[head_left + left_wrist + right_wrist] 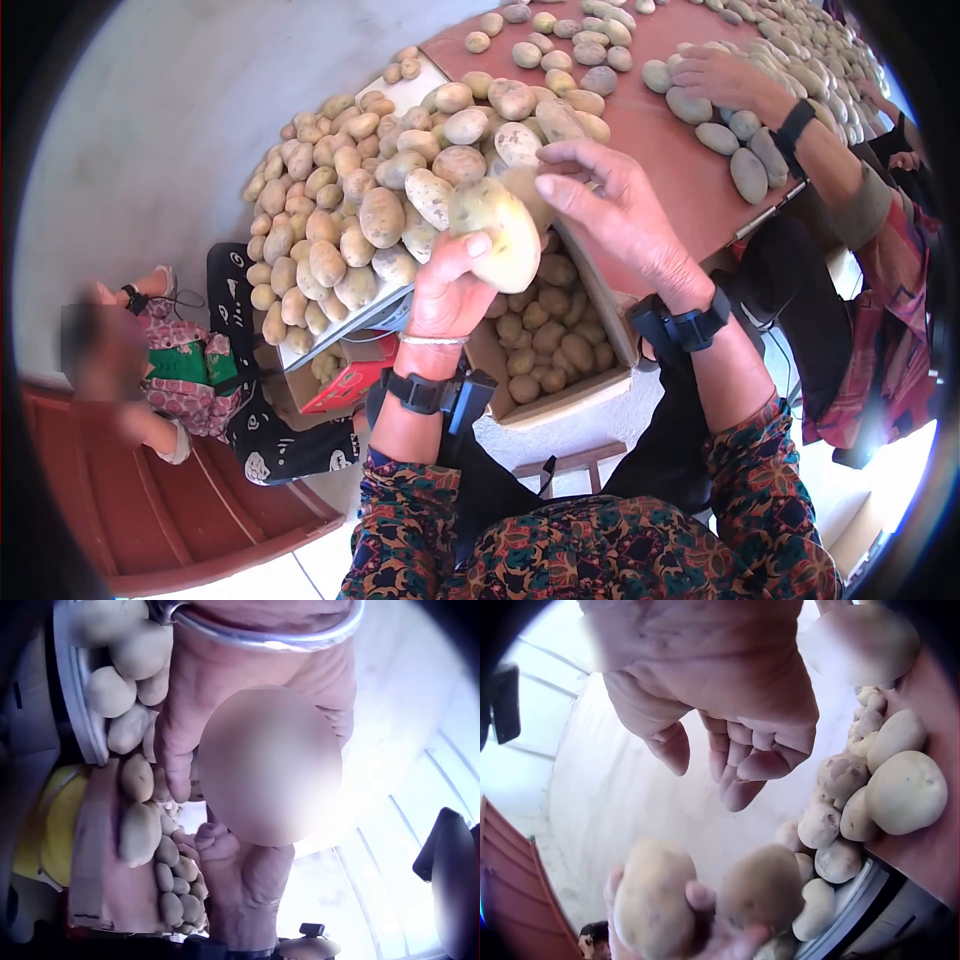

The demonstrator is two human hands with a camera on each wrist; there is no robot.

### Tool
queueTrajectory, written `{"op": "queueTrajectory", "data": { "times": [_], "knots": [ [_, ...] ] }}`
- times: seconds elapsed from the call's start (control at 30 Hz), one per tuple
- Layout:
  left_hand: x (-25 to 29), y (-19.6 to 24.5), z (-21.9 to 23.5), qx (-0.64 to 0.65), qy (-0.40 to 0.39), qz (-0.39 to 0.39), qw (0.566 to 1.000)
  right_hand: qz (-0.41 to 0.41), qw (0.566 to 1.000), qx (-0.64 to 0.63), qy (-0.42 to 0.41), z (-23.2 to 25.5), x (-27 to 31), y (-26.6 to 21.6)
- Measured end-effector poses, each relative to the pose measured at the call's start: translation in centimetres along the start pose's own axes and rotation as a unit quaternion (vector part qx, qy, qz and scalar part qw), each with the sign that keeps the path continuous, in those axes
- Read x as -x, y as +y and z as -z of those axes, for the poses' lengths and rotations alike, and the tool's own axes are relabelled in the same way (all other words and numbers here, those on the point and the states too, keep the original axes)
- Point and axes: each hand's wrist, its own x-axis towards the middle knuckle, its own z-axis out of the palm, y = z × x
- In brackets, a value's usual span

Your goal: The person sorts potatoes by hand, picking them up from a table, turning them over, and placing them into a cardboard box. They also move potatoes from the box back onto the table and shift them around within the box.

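In the head view my left hand (448, 300) grips a large pale potato (500, 240), thumb laid across its near side. A browner second potato (528, 193) sits beyond it, near both hands. From the right wrist view, this brown potato (761, 891) lies against the left hand's fingers, beside the pale potato (654, 900). My right hand (622, 208) hovers just right of them, fingers loosely bent and nothing in its palm. A heap of potatoes (382, 218) lies in front of the hands. Blur covers part of the left wrist view.
Below the hands stands a cardboard box (560, 402) of smaller potatoes, with a red box (345, 385) to its left. More potatoes cover the reddish tabletop (650, 200), where another person's hand (728, 80) rests on some. Someone else (190, 350) sits at left.
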Motion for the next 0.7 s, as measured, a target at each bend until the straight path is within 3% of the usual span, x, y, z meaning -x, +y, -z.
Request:
{"op": "queueTrajectory", "data": {
  "times": [0.07, 0.13, 0.27, 0.33, 0.4, 0.43, 0.53, 0.6, 0.7],
  "knots": [
    [-1.0, -0.2, -0.2, 0.013, 0.000, -0.043, 0.999, 0.003, 0.998, 0.064, -0.017, -0.1, -0.1, -0.6],
    [-1.3, -0.9, -0.2, 0.029, -0.005, -0.066, 0.997, 0.072, 0.985, 0.155, 0.017, -0.6, -0.5, 0.2],
    [-0.5, -1.7, 0.5, 0.093, -0.017, -0.085, 0.992, 0.051, 0.980, 0.193, 0.009, -1.8, -0.5, 1.6],
    [-0.2, -1.8, 0.6, 0.074, 0.024, -0.066, 0.995, 0.044, 0.976, 0.212, -0.002, -2.0, -0.7, 1.7],
    [-0.3, -2.0, 1.2, 0.067, 0.020, -0.066, 0.995, -0.104, 0.993, 0.058, 0.017, -2.6, -0.8, 1.2],
    [-0.3, -2.1, 1.2, 0.068, 0.042, -0.067, 0.995, -0.110, 0.993, -0.035, 0.025, -2.6, -0.8, 1.5],
    [0.1, -1.5, 1.6, 0.090, 0.078, -0.060, 0.991, -0.180, 0.978, -0.097, 0.033, -2.6, -1.4, -0.4],
    [0.6, -0.9, 2.2, 0.142, 0.111, 0.009, 0.984, -0.168, 0.977, -0.131, 0.018, -2.9, -1.9, 0.7],
    [1.3, -0.9, 3.8, 0.139, 0.134, 0.028, 0.981, -0.144, 0.973, -0.180, 0.026, -4.2, -1.9, 1.0]
  ]
}}
